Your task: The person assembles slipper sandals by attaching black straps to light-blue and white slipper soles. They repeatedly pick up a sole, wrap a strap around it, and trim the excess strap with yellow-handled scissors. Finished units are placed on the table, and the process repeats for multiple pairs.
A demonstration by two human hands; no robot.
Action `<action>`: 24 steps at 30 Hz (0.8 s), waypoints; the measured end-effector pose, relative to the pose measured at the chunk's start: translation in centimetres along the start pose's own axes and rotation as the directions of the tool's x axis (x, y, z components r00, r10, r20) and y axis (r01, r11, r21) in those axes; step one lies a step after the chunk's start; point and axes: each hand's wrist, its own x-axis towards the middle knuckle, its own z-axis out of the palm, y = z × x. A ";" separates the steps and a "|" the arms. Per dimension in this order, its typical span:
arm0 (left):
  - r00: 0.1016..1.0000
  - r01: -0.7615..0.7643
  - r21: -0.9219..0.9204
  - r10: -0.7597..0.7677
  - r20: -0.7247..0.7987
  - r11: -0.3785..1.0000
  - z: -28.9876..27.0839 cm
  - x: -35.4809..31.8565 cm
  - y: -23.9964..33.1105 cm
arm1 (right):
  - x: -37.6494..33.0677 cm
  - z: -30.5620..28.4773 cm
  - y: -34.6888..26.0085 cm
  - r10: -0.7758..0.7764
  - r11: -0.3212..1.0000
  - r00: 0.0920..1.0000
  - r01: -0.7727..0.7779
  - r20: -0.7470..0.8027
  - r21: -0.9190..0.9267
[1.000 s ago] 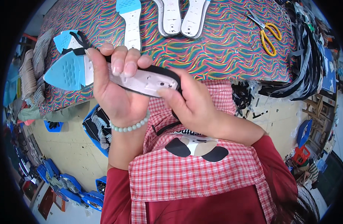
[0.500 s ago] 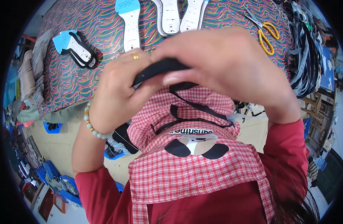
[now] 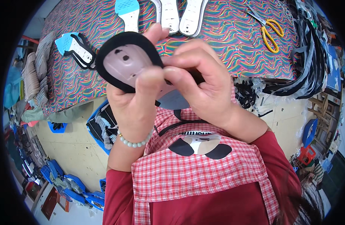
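A shoe insole (image 3: pixel 122 63) is raised in front of me, its pale heel with small dark holes facing up. Black edging runs around the heel, and a grey-blue part (image 3: pixel 175 100) of it shows lower down between my hands. My left hand (image 3: pixel 137 88) is closed on the insole, thumb on the pale face and fingers behind. With thumb and forefinger, my right hand (image 3: pixel 204 73) pinches the black edging at the insole's right side. A thin black strip (image 3: pixel 168 127) hangs below across my red checked apron (image 3: pixel 202 176).
On the patterned table lie white-and-blue insoles (image 3: pixel 128 13), more white insoles (image 3: pixel 169 17), a black-edged pair (image 3: pixel 75 47) and yellow-handled scissors (image 3: pixel 272 32). Black strips (image 3: pixel 307 71) hang at the right edge, grey cloth (image 3: pixel 35 75) at the left. A blue bin (image 3: pixel 101 135) stands below.
The insole has turned so its heel face shows, further left. My right hand has moved down and inward, its fingers now visible in a pinch. My left wrist has shifted right.
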 end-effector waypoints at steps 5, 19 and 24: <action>0.982 0.180 -0.127 -0.186 -0.039 0.976 -1.0 0.0 0.2 | -0.1 -0.9 0.9 -0.057 0.994 0.994 0.066 0.097 -0.085; 0.952 0.232 0.058 -0.239 0.193 0.971 -2.0 0.4 -0.1 | 0.0 -1.7 0.7 0.048 0.971 0.955 0.024 0.294 -0.236; 0.964 0.257 -0.111 -0.262 -0.034 0.960 -2.1 -0.8 -0.8 | -2.3 -1.6 0.6 0.440 0.891 0.877 -0.453 0.195 0.026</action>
